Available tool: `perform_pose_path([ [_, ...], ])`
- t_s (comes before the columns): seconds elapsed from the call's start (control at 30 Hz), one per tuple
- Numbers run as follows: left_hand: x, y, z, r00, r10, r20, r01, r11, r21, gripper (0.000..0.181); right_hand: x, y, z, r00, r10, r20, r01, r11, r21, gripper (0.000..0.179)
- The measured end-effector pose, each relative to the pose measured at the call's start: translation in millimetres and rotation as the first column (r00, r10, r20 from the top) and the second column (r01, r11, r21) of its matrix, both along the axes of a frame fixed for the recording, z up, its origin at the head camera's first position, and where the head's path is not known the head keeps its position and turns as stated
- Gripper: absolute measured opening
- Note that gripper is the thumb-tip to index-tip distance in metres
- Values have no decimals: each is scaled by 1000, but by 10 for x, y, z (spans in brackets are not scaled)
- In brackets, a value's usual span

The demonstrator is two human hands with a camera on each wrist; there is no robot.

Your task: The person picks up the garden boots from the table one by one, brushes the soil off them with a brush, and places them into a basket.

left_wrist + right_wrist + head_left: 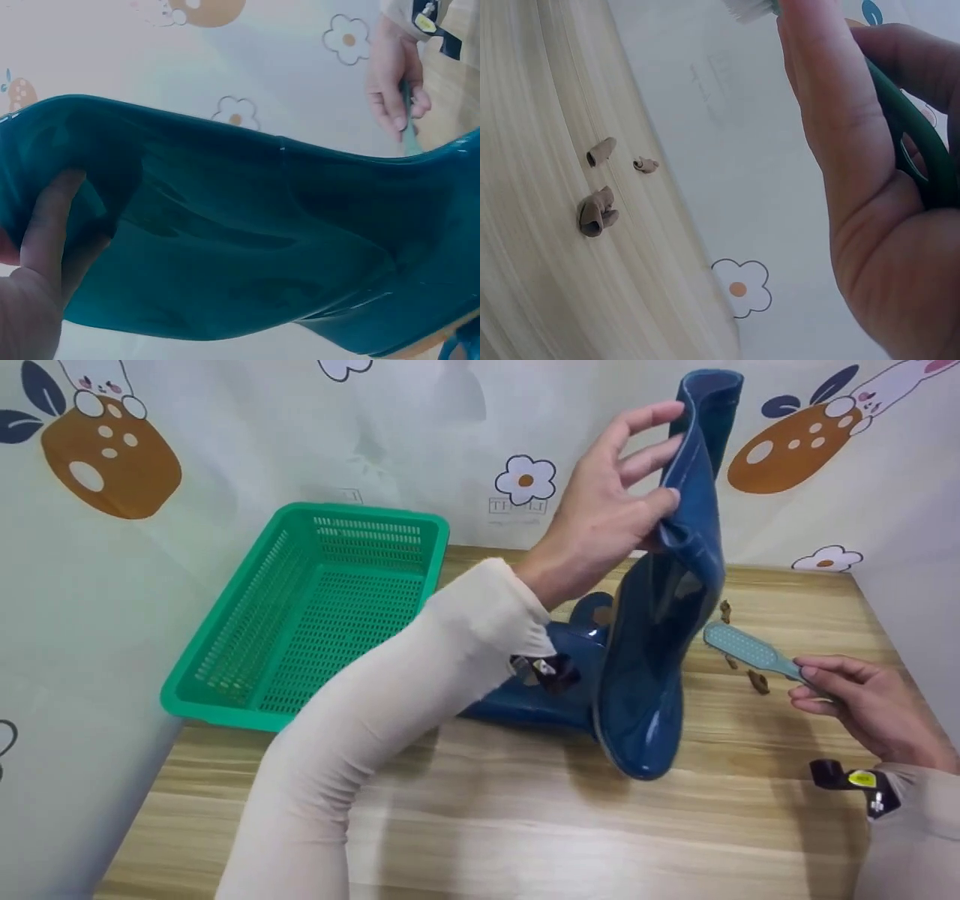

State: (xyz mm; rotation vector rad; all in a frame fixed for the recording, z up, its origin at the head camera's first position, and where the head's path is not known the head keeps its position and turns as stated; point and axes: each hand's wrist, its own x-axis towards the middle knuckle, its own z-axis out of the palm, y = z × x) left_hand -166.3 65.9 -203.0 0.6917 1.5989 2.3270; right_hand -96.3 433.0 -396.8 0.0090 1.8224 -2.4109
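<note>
A glossy dark blue rain boot [694, 502] hangs above the table, toe downward. My left hand [600, 510] pinches the rim of its shaft, thumb on one side and fingers at the opening. In the left wrist view the boot [225, 225] looks teal, with fingers reaching into its top. To the right, my right hand [870, 705] holds a green scrub brush [742, 645] by its handle, its head close to the boot. White bristles of that brush [750, 9] show in the right wrist view. A second blue boot [540, 709] lies on the table, partly hidden by the left sleeve.
A green plastic basket [255, 607] with slotted walls stands at the table's back left. Several small brown curled lumps [758, 682] lie on the wooden table [510, 825] right of the boots; a larger one [596, 213] appears in the right wrist view. A patterned wall covering [480, 435] rises behind.
</note>
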Motion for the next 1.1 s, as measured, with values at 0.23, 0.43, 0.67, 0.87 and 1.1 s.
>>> perform_pose_path([
  [0.23,-80,-251,88,999,-7,-34,5,998,-57,52,-57,-34,-22,998,57,-20,-58,995,-81,26],
  [0.43,-130,-457,139,997,49,-61,-53,996,-67,51,-97,-69,-39,996,80,-27,-82,992,-94,26],
  [0.67,-208,-627,197,988,127,-88,-135,987,-92,51,-118,-82,-66,994,104,-16,-105,991,-84,26],
  [0.87,-282,-771,226,973,208,-102,-220,967,-127,56,-113,-71,-78,997,73,4,-73,996,-49,25],
  [1.1,-359,-1094,299,956,281,-90,-291,948,-131,54,-116,-64,-95,996,91,11,-90,995,-51,25],
])
